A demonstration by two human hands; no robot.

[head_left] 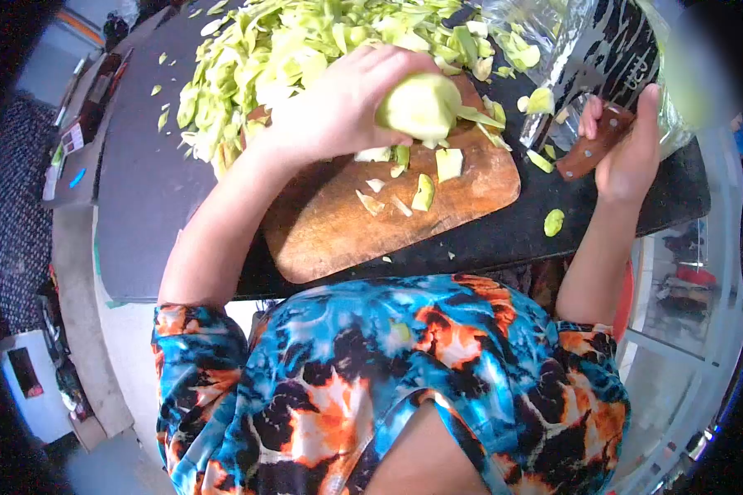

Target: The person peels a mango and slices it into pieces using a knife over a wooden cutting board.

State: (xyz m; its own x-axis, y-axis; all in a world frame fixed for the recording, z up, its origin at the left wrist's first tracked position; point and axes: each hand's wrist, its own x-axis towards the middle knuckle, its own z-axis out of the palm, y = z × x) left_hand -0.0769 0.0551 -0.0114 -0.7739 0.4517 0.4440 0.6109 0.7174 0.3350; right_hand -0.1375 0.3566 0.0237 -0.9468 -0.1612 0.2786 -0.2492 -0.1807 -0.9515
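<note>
My left hand (pixel 347 103) is closed over the top of a pale green, rounded piece of cabbage (pixel 422 107), holding it on the wooden cutting board (pixel 338 239). My right hand (pixel 633 157) grips the brown riveted handle of a cleaver (pixel 596 142), off the board's right side. The cleaver's broad, shiny blade points away from me, with marks on it near the handle. Chunks and scraps of cabbage (pixel 423 192) lie on the board below my left hand. The underside of the held piece is hidden.
A large heap of sliced cabbage (pixel 264 66) covers the far part of the board and the dark table (pixel 140 214). Clear plastic (pixel 677 124) is bunched behind the cleaver. Loose bits, including a green piece (pixel 554 222), lie right of the board. Shelves with boxes stand at the left.
</note>
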